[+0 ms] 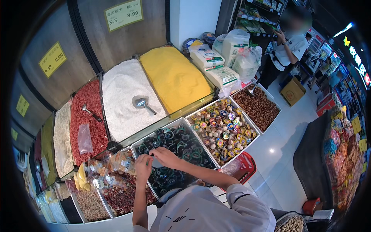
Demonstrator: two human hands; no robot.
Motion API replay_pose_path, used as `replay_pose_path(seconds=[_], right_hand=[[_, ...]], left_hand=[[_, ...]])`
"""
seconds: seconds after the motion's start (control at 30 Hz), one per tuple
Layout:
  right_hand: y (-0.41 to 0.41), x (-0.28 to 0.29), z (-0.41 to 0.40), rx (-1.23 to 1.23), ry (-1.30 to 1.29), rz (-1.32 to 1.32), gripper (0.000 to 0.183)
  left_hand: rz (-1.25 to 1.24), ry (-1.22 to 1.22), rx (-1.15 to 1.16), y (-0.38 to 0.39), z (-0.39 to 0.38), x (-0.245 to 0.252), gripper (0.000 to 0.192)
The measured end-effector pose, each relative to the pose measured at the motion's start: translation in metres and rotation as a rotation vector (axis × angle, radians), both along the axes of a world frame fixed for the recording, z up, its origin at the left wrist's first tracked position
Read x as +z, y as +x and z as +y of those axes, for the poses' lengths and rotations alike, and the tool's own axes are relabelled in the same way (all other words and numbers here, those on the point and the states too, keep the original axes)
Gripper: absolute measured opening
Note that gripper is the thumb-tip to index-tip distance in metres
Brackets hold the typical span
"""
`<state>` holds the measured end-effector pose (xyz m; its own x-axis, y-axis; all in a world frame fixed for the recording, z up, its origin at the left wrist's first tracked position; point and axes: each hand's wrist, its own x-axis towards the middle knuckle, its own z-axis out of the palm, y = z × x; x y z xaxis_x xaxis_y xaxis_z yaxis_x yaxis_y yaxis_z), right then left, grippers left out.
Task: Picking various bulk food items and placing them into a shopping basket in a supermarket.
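My left hand [143, 166] and my right hand [165, 157] meet over the left part of a white-rimmed bin [200, 142] of dark, glossy items with greenish rings. The fingers of both hands are bent close together near a small dark thing, too small to name. A pale, see-through sheet or bag [157, 163] shows just below the right hand's fingers; whether it is held is unclear. Left of my hands, clear packages [116, 165] with labels lie on a bin of dark red dried goods [127, 191].
Behind are white grain [124, 87] with a metal scoop [142, 103], yellow grain [174, 78] and red peanuts [87, 121]. Small round cups [220, 127] fill a bin at right. A red basket [249, 168] stands on the floor. A person [285, 49] stands farther back.
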<state>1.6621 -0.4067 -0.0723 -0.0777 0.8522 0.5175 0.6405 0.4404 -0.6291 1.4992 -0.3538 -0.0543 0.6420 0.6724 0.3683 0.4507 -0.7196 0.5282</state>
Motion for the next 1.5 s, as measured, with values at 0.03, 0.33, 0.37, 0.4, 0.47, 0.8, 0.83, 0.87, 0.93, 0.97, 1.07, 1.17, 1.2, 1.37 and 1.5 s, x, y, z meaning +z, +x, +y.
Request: replay_pose_path(seconds=[0.03,0.33,0.37,0.4,0.47,0.8,0.83,0.87,0.93,0.97,1.07,1.17,1.2,1.37,1.5], right_hand=[[0.0,-0.002,0.001,0.012,0.026,0.021,0.025],[-0.004,0.006,-0.005,0.018,-0.082,0.088,0.028],[-0.006,0.006,-0.001,0.032,-0.089,0.096,0.028],[-0.01,0.002,0.001,0.02,-0.036,0.07,0.027],[-0.015,0.001,0.0,-0.008,-0.046,0.087,0.022],[-0.01,0.005,0.007,0.015,-0.134,0.202,0.034],[-0.011,0.004,0.009,0.027,-0.152,0.24,0.034],[-0.012,0.003,0.009,0.038,-0.169,0.277,0.034],[-0.014,-0.002,0.01,0.03,-0.163,0.288,0.034],[-0.014,-0.004,0.01,0.019,-0.158,0.297,0.034],[-0.014,-0.006,0.008,0.014,-0.19,0.328,0.033],[-0.008,-0.004,0.005,0.027,-0.287,0.32,0.028],[-0.004,0.002,0.002,0.001,-0.207,0.19,0.028],[0.013,-0.01,-0.013,-0.074,-0.189,0.215,0.031],[0.006,-0.003,-0.01,-0.051,-0.19,0.264,0.029]], left_hand=[[-0.078,-0.097,0.046,0.0,0.0,-0.002,0.007],[-0.106,-0.21,0.093,-0.017,-0.002,-0.003,0.007],[-0.126,-0.189,0.091,-0.019,-0.003,-0.005,0.007],[-0.148,-0.162,0.065,-0.018,-0.004,-0.01,0.007],[-0.182,-0.129,0.069,-0.012,-0.007,-0.005,0.006],[-0.327,-0.385,0.182,-0.008,0.003,-0.035,0.008],[-0.348,-0.4,0.158,-0.007,0.002,-0.032,0.009],[-0.371,-0.413,0.133,-0.006,0.0,-0.029,0.011],[-0.324,-0.334,0.112,-0.005,0.001,-0.026,0.01],[-0.278,-0.255,0.088,-0.005,0.002,-0.024,0.009],[-0.22,-0.235,0.057,-0.008,0.007,-0.018,0.009],[-0.194,-0.28,0.067,-0.007,0.006,-0.016,0.007],[-0.257,-0.318,0.101,-0.011,0.008,-0.02,0.006],[-0.248,-0.334,0.086,-0.015,0.01,-0.017,0.006],[-0.011,0.072,-0.045,0.006,-0.001,0.016,0.008]])
